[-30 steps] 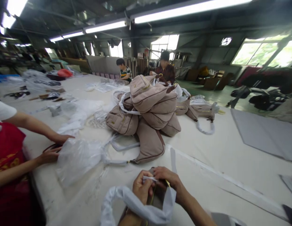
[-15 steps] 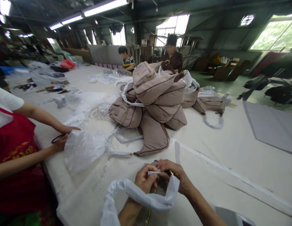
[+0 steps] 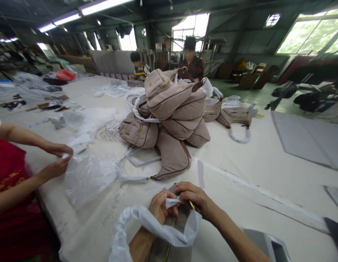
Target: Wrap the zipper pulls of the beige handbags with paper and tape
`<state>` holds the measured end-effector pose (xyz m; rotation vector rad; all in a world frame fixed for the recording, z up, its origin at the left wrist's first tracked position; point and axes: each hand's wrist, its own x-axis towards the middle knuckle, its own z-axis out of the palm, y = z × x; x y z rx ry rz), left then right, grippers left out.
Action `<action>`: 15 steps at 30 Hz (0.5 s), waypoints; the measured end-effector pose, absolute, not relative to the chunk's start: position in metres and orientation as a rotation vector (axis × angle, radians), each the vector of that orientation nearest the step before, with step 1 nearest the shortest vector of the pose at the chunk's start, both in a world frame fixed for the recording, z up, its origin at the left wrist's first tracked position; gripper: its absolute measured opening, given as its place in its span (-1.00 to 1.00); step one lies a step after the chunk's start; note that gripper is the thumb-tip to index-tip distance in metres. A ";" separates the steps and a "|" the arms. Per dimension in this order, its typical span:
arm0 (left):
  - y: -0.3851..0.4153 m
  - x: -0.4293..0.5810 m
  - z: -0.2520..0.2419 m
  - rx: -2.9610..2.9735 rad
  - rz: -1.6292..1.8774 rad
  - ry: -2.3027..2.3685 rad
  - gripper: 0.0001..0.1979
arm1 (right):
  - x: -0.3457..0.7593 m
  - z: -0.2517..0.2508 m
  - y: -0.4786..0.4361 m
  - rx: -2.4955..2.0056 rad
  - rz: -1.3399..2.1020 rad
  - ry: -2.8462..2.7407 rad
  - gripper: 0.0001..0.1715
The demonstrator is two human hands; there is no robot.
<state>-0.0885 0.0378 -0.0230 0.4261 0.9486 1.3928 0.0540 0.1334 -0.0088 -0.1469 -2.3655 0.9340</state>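
Observation:
Low in the middle of the head view, both hands work at the far end of a taupe handbag with a gold zipper. My left hand pinches a small piece of white wrapping paper between thumb and fingers. My right hand is closed over the bag's end, beside a gold ring; its fingertips are partly hidden. The bag's strap, wrapped in white paper, loops over my left wrist. A pile of similar taupe handbags lies just beyond my hands.
At the left a co-worker's hands hold something small and white, near a clear plastic bag. Two people sit across the white table. Grey sheets lie at the right, and a grey plastic object sits by my right forearm.
My view has turned slightly right, so things sit further left. More of the white paper shows at my left fingers. The co-worker's hands have risen, now with something white in them.

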 end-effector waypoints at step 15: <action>0.044 -0.102 -0.028 0.573 0.993 1.223 -0.63 | 0.062 0.002 0.138 -0.216 1.024 -2.470 -0.83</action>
